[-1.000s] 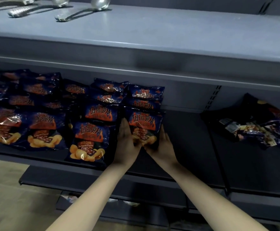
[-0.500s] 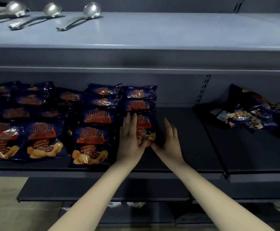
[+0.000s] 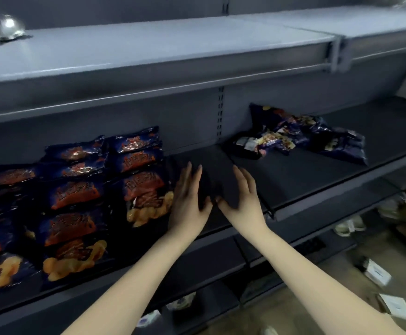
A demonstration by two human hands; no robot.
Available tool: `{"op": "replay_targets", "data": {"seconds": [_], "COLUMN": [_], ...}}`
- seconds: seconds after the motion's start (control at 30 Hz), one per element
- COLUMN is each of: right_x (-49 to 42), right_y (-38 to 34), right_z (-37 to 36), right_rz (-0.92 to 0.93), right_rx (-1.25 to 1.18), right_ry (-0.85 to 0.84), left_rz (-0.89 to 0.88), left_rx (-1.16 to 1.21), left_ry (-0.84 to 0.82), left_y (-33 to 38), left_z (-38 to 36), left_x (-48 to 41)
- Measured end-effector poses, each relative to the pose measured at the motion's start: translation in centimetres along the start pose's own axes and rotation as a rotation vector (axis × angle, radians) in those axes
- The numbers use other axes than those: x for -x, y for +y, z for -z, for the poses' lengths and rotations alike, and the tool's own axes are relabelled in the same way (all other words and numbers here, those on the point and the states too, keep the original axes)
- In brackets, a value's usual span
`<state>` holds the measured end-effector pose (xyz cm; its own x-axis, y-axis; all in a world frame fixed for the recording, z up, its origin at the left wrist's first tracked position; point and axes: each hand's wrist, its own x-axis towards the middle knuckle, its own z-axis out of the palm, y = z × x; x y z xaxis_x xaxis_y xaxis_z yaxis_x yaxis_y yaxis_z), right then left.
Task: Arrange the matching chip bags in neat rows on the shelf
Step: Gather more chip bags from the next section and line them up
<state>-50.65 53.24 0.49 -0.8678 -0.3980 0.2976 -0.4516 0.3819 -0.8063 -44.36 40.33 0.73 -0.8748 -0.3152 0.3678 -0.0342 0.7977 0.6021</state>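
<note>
Head view: left hand (image 3: 189, 194) and right hand (image 3: 243, 195) both open, fingers spread, holding nothing, thumbs almost touching over bare shelf (image 3: 293, 175). Left hand just beside nearest chip bag (image 3: 146, 194). Matching chip bags (image 3: 76, 197) in rows at left, dark blue with orange panel; lettering blurred, unreadable. Loose bag pile (image 3: 301, 136) well right, jumbled. Left rows cut off by frame edge.

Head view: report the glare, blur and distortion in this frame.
Head view: glare whitens the ladle bowl and glints on the rear chip bags; the jumbled bag pile and floor are smeared; wide-angle warp slants the upper shelf edge.
</note>
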Motion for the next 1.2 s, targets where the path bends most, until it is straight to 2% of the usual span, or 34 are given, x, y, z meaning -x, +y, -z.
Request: {"op": "replay_targets", "data": {"seconds": [0.27, 0.43, 0.67, 1.0, 1.2], "right_x": [-3.1, -5.6, -10.1, -14.8, -16.0], "right_y": [4.7, 8.3, 13.7, 21.6, 25.0], "right_z": [7.0, 11.6, 18.3, 26.4, 27.9], "right_rz": [0.004, 0.0, 0.012, 0.035, -0.057], "right_rx": [0.034, 0.083, 0.125, 0.277, 0.499], "right_ry": [0.11, 0.089, 0.167, 0.134, -0.036], "left_rz": [-0.092, -0.14, -0.218, -0.216, -0.115], "left_rx": [0.027, 0.101, 0.093, 0.11, 0.112], "left_ry": [-0.003, -0.022, -0.073, -0.134, -0.276], "left_y": [4.6, 8.6, 13.4, 19.2, 19.6], "left_z": [-5.9, -10.7, -18.0, -26.9, -30.8], "left_x": [-4.7, -8.1, -12.0, -17.6, -19.2]}}
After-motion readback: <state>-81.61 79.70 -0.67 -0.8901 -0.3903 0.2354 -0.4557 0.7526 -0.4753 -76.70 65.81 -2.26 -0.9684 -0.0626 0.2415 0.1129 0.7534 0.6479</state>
